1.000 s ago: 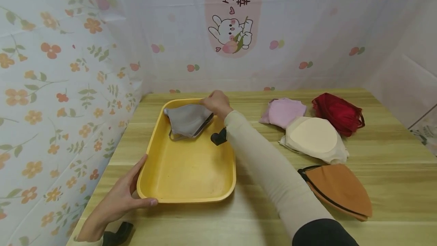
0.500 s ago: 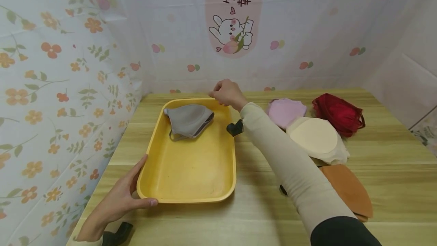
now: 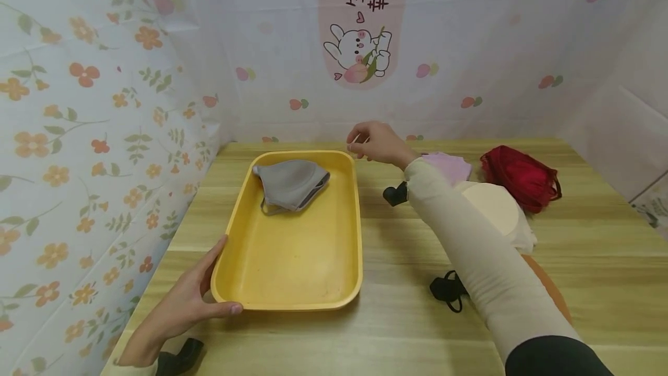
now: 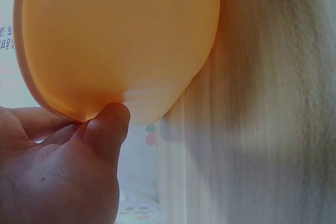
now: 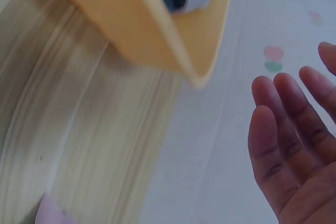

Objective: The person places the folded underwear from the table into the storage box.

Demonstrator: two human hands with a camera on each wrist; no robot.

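Note:
A yellow tray (image 3: 294,266) lies on the table, and my left hand (image 3: 190,300) grips its near left corner. In the left wrist view, the thumb lies against the tray's outer wall with the fingers behind the rim. Inside, at the far left, sits a grey folded cloth item (image 3: 292,184) with a cup-like shape and a thin strap, like a folded bra. My right hand (image 3: 378,143) hovers beyond the tray's far right corner, its fingers loosely bent with nothing in them. The right wrist view shows that hand (image 5: 299,145) apart from the tray.
To the right lie a lilac cloth item (image 3: 451,165), a cream one (image 3: 493,208), a red one (image 3: 519,179) and an orange-brown one (image 3: 548,283), the last partly behind my right forearm. A small black item with loops (image 3: 449,289) lies near the sleeve. Patterned curtains (image 3: 250,115) stand behind.
My right hand has left the grey cloth item and moved right, out over the tray's far right corner. The black looped item has come out from behind the forearm. My left hand stays put.

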